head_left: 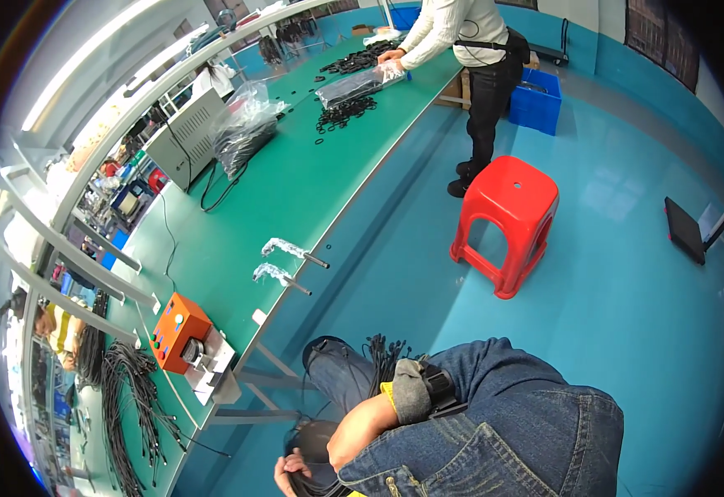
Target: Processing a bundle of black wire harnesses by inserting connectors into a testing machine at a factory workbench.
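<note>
Far to the left of the fingers, a bundle of black cables [130, 406] lies spread on the green bench [287, 190], and just right of it sits an orange control box [178, 330] at the bench edge. Above the fingers and farther along the bench, two plastic-wrapped handles [283, 261] stick out over the edge, with a grey metal box [186, 137] and clear bags of black parts [246, 128] beyond them.

At the bottom of the view, one hand [294, 474], which hand I cannot tell, has its fingers [283, 484] curled closed around a bunch of black cable ties [316, 451] held low, just beside the person's denim-clad knee [494, 431]. The forearm above it wears a grey sleeve [411, 389] with a black strap. More black tie ends [382, 352] fan out just above that sleeve. The other hand is hidden, so its grip cannot be told.

Well up and right of the fingers, a red plastic stool [507, 224] stands on the blue floor [627, 290]. Farther off, another person [469, 50] stands at the bench handling a clear bag [358, 83], beside a blue crate [540, 99].
</note>
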Demonstrator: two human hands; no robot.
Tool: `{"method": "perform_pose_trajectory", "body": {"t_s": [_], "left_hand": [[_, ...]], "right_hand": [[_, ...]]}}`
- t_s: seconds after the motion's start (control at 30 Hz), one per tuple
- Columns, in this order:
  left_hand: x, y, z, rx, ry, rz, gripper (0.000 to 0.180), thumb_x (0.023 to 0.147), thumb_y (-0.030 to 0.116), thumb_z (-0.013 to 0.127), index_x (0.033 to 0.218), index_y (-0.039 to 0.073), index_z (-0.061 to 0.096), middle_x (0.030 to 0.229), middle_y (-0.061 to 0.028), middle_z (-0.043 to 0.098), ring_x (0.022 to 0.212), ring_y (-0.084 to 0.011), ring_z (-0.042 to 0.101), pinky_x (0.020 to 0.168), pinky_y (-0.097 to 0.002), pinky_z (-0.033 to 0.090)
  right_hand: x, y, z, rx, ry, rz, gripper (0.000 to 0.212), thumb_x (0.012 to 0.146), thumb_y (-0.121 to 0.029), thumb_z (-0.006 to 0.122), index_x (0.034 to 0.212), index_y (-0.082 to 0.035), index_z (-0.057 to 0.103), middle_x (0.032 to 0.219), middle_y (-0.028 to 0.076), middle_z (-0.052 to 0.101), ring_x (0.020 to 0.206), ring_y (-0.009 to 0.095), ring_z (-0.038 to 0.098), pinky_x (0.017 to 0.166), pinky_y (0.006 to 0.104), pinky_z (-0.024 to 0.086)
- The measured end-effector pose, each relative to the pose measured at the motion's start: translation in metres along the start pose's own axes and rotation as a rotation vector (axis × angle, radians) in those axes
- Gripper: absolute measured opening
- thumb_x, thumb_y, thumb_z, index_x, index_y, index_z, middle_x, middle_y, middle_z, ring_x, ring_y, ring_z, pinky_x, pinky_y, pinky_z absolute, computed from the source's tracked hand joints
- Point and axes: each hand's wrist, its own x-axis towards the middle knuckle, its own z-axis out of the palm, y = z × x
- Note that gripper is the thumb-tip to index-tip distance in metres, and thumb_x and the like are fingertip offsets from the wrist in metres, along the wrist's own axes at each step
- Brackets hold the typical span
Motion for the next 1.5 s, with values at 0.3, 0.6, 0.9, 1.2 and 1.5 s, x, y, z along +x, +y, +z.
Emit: {"method": "perform_pose_trajectory", "body": {"t_s": [0.3, 0.6, 0.9, 1.2, 1.5], "left_hand": [[-0.095, -0.026, 0.058, 0.538, -0.016, 0.203, 0.017, 0.079, 0.013, 0.048, 0.089, -0.001, 0.046, 0.061, -0.0007, 0.043, 0.052, -0.0106, 0.043, 0.053, -0.0211, 0.040], [-0.170, -0.046, 0.034, 0.678, 0.278, 0.641, 0.011, 0.078, 0.010, 0.049, 0.086, 0.003, 0.046, 0.057, 0.0014, 0.036, 0.049, -0.0076, 0.035, 0.050, -0.0218, 0.035], [-0.166, -0.055, -0.019, 0.800, 0.327, 0.500, 0.007, 0.076, 0.010, 0.052, 0.081, 0.006, 0.051, 0.068, -0.0034, 0.049, 0.059, -0.0144, 0.044, 0.056, -0.0259, 0.039], [-0.095, 0.001, 0.011, 0.796, 0.430, 0.501, 0.014, 0.069, 0.010, 0.051, 0.076, -0.002, 0.051, 0.068, -0.0057, 0.052, 0.058, -0.0180, 0.052, 0.058, -0.0250, 0.047], [-0.076, -0.045, 0.069, 1.537, -0.016, 0.817, 0.072, 0.073, 0.038, 0.060, 0.124, -0.003, 0.030, 0.125, -0.0133, 0.034, 0.110, -0.0189, 0.036, 0.093, -0.0320, 0.028]], "right_hand": [[0.005, -0.028, -0.022, -0.231, -0.128, 0.062, 0.021, 0.068, -0.019, 0.052, 0.069, 0.002, 0.056, 0.065, 0.020, 0.055, 0.065, 0.035, 0.054, 0.058, 0.0414, 0.041], [0.029, -0.047, -0.022, -0.317, -0.138, 0.115, 0.020, 0.065, -0.018, 0.055, 0.069, 0.002, 0.056, 0.066, 0.020, 0.056, 0.068, 0.034, 0.055, 0.061, 0.0413, 0.042], [0.058, -0.031, -0.005, -0.343, -0.249, 0.160, 0.022, 0.060, -0.018, 0.061, 0.076, -0.002, 0.060, 0.073, 0.018, 0.059, 0.074, 0.031, 0.056, 0.063, 0.0396, 0.042], [0.030, -0.094, -0.023, -0.415, -0.082, 0.151, 0.025, 0.059, -0.019, 0.060, 0.070, 0.003, 0.055, 0.065, 0.017, 0.056, 0.069, 0.033, 0.056, 0.062, 0.0399, 0.044], [-0.004, -0.204, -0.110, -0.768, 0.308, 0.178, 0.019, 0.056, -0.013, 0.062, 0.072, -0.005, 0.057, 0.056, 0.010, 0.053, 0.053, 0.027, 0.053, 0.048, 0.0336, 0.041]]}}
